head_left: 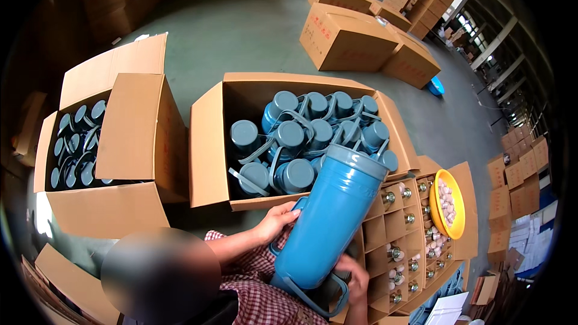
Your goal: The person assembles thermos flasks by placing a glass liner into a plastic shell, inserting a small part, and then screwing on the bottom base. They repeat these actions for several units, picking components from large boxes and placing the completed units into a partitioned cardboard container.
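A large blue thermos flask point(331, 216) is tilted in front of me, its grey-rimmed end up and to the right and a strap loop at its lower end. My left hand point(280, 222) is closed round a side handle of the flask. Against the flask's lower right side, my right hand point(356, 277) has its fingers bent, partly hidden by the body. Beyond the flask stands an open cardboard carton point(208, 144) holding several blue flasks with grey caps and straps. At the right, a divided carton point(374, 235) holds several glass pieces with shiny ends.
Another open carton point(132, 126) with flasks stands at the left. A yellow bowl point(459, 204) of small pale pieces rests on the divided carton. Closed cartons point(346, 39) sit on the green floor farther back. A blurred round patch hides the lower left.
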`<action>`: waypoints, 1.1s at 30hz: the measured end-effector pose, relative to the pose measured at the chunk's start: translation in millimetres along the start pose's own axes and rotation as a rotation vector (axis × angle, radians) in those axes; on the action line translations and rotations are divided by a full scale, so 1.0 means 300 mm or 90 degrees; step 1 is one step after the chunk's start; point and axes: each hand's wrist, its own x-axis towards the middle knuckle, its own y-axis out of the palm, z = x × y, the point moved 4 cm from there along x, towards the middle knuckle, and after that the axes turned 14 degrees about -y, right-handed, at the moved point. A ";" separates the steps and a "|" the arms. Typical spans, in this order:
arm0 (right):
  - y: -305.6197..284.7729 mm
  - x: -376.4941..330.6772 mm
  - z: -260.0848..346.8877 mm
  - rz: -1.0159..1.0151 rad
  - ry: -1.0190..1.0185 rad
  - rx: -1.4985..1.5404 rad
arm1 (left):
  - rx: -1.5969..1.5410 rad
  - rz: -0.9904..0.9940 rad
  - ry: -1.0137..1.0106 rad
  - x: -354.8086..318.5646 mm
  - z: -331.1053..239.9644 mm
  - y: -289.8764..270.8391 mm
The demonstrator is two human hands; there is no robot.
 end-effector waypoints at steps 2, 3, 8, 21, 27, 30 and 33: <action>0.014 -0.005 0.051 0.090 -0.023 -0.101 | -0.004 0.003 -0.072 0.007 0.006 -0.053; 0.034 -0.062 0.028 0.090 -0.022 -0.094 | -0.108 -0.073 -0.010 0.002 0.007 -0.046; 0.102 -0.079 0.063 0.103 0.004 -0.147 | -0.244 -0.088 0.017 0.059 0.039 -0.096; 0.298 0.993 0.106 0.011 -0.442 -0.452 | -0.750 -0.136 0.217 0.586 -0.418 -0.275; 0.570 1.298 -0.025 0.108 -0.506 -0.445 | -0.760 0.139 0.400 0.682 -0.599 -0.390; 0.584 1.296 -0.126 0.151 -0.424 -0.486 | -0.689 0.065 0.345 0.662 -0.606 -0.401; 0.542 1.244 -0.172 0.119 -0.377 -0.330 | -0.614 -0.085 0.256 0.654 -0.566 -0.505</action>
